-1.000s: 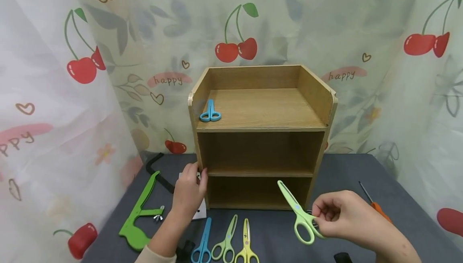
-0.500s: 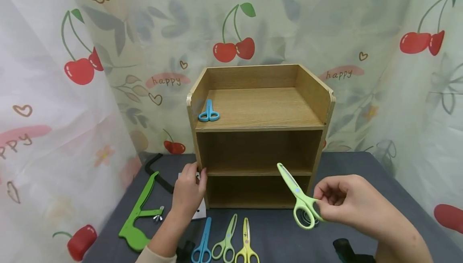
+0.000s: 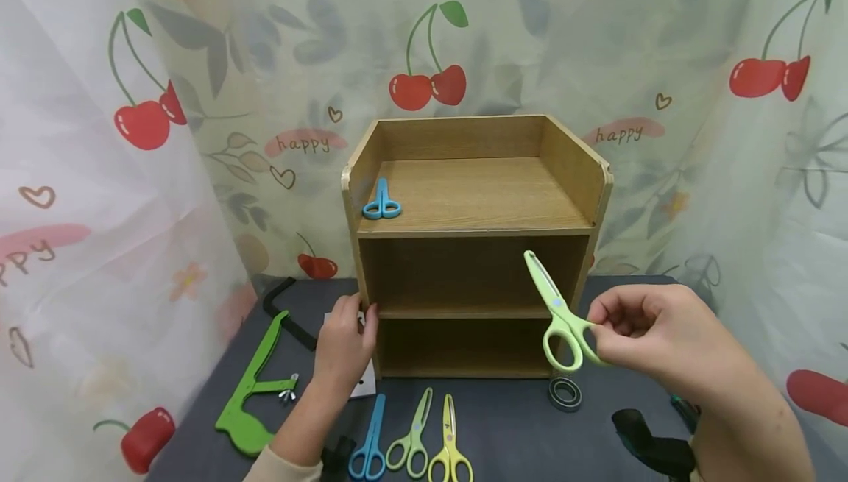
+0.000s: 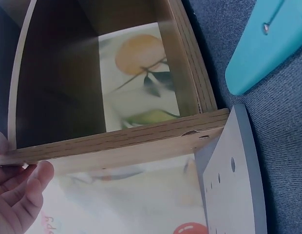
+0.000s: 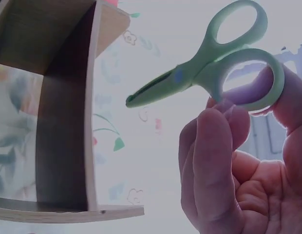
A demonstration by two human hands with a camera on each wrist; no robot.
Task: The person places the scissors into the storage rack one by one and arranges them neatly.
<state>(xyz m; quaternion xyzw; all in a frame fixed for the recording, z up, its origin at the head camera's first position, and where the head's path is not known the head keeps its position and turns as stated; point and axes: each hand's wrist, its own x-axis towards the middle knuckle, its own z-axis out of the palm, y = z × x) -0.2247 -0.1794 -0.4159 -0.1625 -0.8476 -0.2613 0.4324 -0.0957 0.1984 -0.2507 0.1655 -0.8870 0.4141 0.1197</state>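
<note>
My right hand [image 3: 652, 327] pinches light green scissors [image 3: 559, 313] by one handle loop, their closed blades pointing up and to the left. In the right wrist view, thumb and fingers meet at that loop of the scissors [image 5: 190, 78]. The scissors overlap the right part of a wooden shelf [image 3: 477, 232]. My left hand [image 3: 344, 342] grips the front edge of the shelf's left side panel; its fingertips show around the panel in the left wrist view. Small blue scissors [image 3: 381, 202] lie at the left front of the shelf's top.
Blue scissors [image 3: 371, 434], green scissors [image 3: 412, 438] and yellow scissors [image 3: 450, 441] lie before the shelf. A green saw-like tool [image 3: 258, 386] is at the left, near a white perforated plate [image 3: 364, 383]. A dark ring-shaped roll [image 3: 565, 394] and a black object [image 3: 652, 441] lie at the right.
My right hand has lifted the green scissors upward and slightly right, uncovering the dark roll on the table. My left hand has stayed on the shelf's side.
</note>
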